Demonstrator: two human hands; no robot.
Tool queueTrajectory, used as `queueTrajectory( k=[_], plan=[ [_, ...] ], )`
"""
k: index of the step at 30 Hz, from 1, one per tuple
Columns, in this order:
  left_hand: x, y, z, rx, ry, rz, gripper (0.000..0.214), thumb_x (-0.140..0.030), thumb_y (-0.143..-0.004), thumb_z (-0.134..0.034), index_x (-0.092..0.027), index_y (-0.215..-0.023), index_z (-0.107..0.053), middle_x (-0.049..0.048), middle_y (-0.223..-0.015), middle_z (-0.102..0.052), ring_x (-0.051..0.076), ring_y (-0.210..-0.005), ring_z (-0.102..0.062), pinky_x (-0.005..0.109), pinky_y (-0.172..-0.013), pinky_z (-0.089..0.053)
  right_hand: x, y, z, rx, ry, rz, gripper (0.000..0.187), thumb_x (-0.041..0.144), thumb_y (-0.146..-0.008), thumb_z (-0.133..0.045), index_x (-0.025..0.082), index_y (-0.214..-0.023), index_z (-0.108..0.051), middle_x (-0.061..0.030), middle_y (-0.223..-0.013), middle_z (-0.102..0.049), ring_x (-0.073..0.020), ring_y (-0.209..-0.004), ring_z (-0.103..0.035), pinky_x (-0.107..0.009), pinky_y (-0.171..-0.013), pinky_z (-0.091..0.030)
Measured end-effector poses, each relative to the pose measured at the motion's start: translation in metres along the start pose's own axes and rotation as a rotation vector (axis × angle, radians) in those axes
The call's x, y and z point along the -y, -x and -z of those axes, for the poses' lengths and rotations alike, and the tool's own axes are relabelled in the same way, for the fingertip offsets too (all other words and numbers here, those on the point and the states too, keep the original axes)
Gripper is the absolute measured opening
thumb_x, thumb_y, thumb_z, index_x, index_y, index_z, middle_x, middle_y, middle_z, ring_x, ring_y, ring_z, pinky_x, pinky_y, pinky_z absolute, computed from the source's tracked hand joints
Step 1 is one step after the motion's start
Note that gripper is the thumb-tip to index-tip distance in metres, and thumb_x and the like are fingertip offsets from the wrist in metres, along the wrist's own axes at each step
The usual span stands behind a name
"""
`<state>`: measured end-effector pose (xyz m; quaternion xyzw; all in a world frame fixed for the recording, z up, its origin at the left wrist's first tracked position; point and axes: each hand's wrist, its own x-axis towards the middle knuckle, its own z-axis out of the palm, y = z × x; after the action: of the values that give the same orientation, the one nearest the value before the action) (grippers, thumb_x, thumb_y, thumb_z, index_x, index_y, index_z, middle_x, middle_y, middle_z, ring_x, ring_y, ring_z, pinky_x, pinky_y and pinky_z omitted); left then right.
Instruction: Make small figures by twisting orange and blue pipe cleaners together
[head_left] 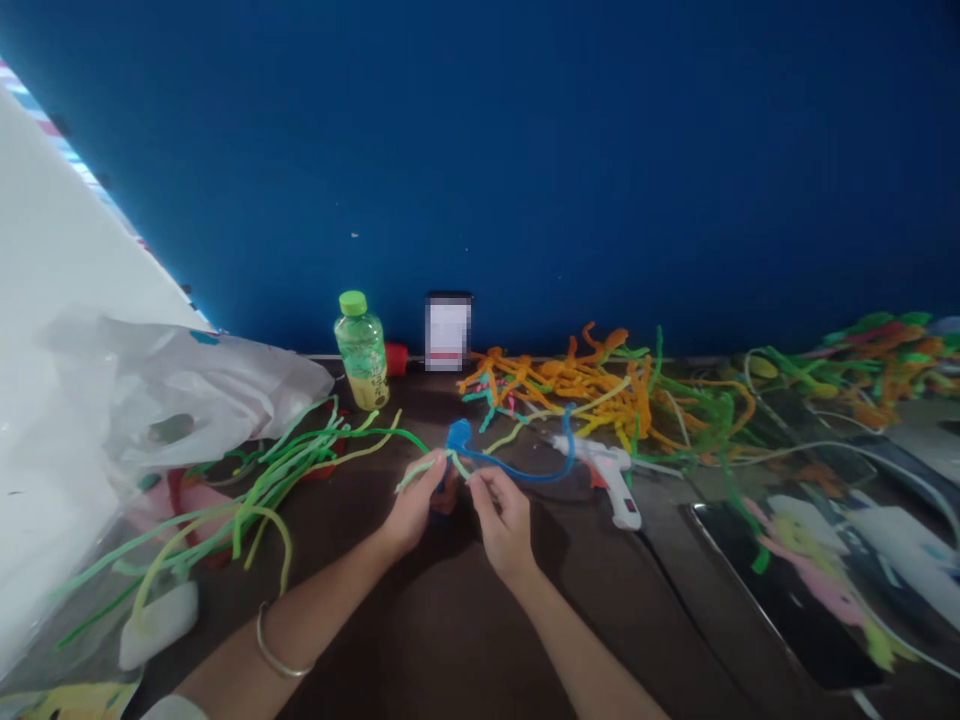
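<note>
Blue pipe cleaner [459, 436] curves over the tabletop [450, 620], its looped end just above both hands. The fingers of the left hand [411, 510] and right hand [504, 518] pinch a pale green pipe cleaner [416, 473] beside that loop. Gripping close to the crossing would likely keep the twist tight.

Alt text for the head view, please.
Left hand and right hand pinch pale green pipe cleaners where they meet a blue pipe cleaner, over a dark table. Behind lie a white glue gun, a green-capped bottle and an orange pipe-cleaner heap.
</note>
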<state>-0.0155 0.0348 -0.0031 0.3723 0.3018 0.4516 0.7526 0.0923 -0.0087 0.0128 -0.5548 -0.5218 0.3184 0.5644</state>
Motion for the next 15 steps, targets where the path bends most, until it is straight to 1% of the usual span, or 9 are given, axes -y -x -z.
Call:
queueTrajectory(
  k=[3,8,15],
  plan=[
    [-0.0004,0.0002,0.0001,0.003,0.006,-0.003,0.035,-0.046,-0.076,-0.053,-0.014,-0.065,-0.045,-0.0056,-0.053,-0.037,0.002,-0.038,-0.027,0.017,-0.038,-0.019,-0.0016,0.0005,-0.0002,-0.004,-0.006,-0.005,0.02,0.032,-0.082,-0.048,0.017,-0.07,-0.053,0.0022,-0.058,-0.052,-0.0087,-0.049,-0.046,-0.02,-0.047,-0.037],
    [0.0005,0.0006,0.0009,0.018,0.012,-0.01,0.035,-0.046,-0.077,-0.052,-0.014,-0.064,-0.044,-0.0065,-0.05,-0.035,0.002,-0.038,-0.026,0.017,-0.038,-0.019,-0.0032,0.0012,-0.0003,0.008,-0.005,-0.013,0.021,0.033,-0.083,-0.048,0.017,-0.07,-0.053,0.0022,-0.058,-0.052,-0.0088,-0.049,-0.046,-0.019,-0.047,-0.037],
    [0.0017,-0.0007,0.0012,-0.02,-0.001,0.009,0.039,-0.05,-0.073,-0.054,-0.014,-0.062,-0.044,-0.007,-0.049,-0.034,0.002,-0.038,-0.026,0.017,-0.038,-0.02,-0.0027,0.001,-0.0005,0.015,-0.004,0.001,0.019,0.031,-0.082,-0.048,0.017,-0.071,-0.053,0.0012,-0.06,-0.054,-0.0096,-0.052,-0.049,-0.02,-0.05,-0.04]
  ],
)
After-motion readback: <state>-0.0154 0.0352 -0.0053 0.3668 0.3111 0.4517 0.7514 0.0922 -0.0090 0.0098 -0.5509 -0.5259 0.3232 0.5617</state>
